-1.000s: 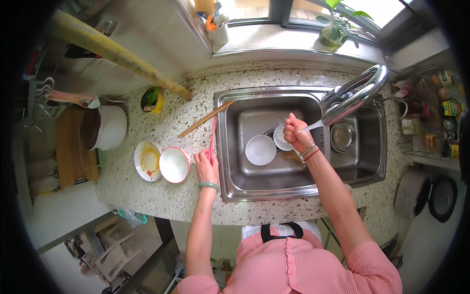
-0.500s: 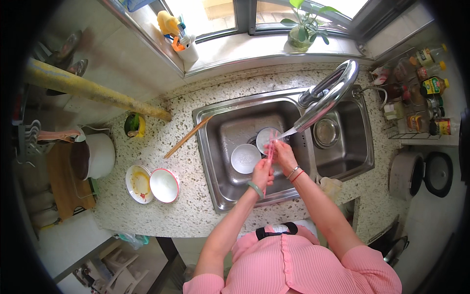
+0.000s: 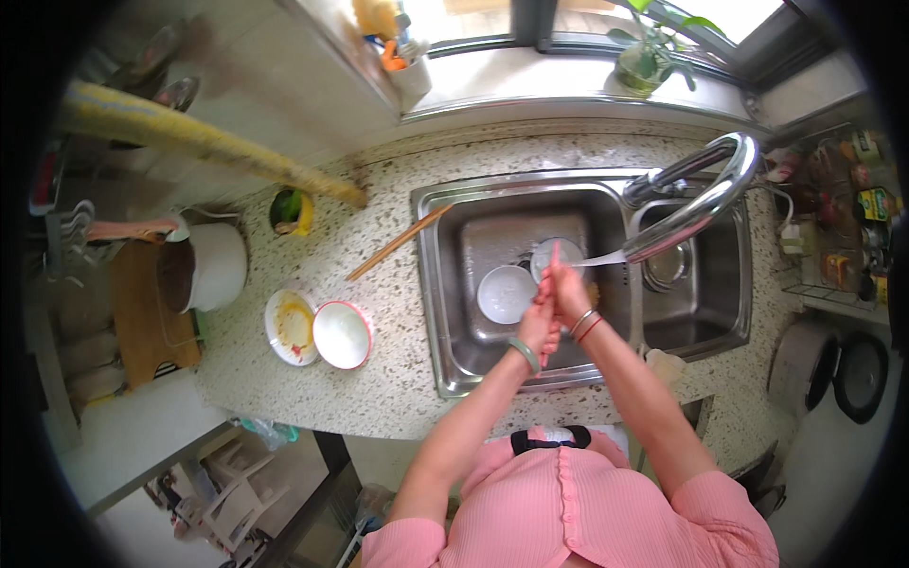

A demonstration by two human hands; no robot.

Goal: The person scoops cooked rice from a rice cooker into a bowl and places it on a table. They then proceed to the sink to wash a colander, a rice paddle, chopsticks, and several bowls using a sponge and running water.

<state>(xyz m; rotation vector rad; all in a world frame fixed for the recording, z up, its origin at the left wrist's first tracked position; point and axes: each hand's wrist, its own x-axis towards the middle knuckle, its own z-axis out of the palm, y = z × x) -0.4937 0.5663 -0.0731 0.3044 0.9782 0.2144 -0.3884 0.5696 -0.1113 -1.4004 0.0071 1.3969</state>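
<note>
Fingers of the left hand (image 3: 537,333) and right hand (image 3: 569,295) are wrapped round a slim pink stick (image 3: 556,250), its tip jutting beyond the grip, seemingly held there so the stream from the tap (image 3: 684,216) to the right wets it; one piece or more, I cannot tell. Just left of and beyond the grip, two white dishes (image 3: 506,294) sit in the sink (image 3: 432,312); farther left, seemingly out of the splash, are two wooden chopsticks (image 3: 398,243), one smeared plate (image 3: 278,327) and one red-rimmed bowl (image 3: 341,334).
</note>
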